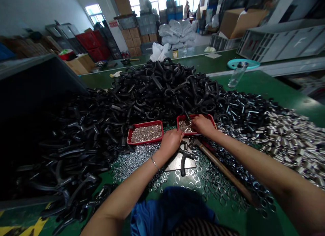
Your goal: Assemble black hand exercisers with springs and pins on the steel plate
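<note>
My right hand (203, 125) reaches into the right red tray (215, 122), its fingers bent down among small shiny metal pins (186, 126). What its fingertips pinch, if anything, is hidden. At that tray's near left corner, my left hand (171, 141) is closed, and I cannot make out what lies in it. Just beside my left hand, a black Y-shaped plastic handle part (185, 157) rests over a pale metal plate (175, 164). A hammer (220, 168) with a wooden handle lies under my right forearm.
A second red tray (129, 141) holds tiny metal pieces. Black plastic parts (162, 84) are heaped behind and to the left. Loose rings (195, 178) cover the near bench, and metal sleeves (291, 138) are piled right. Farther back stands a clear bottle (237, 74).
</note>
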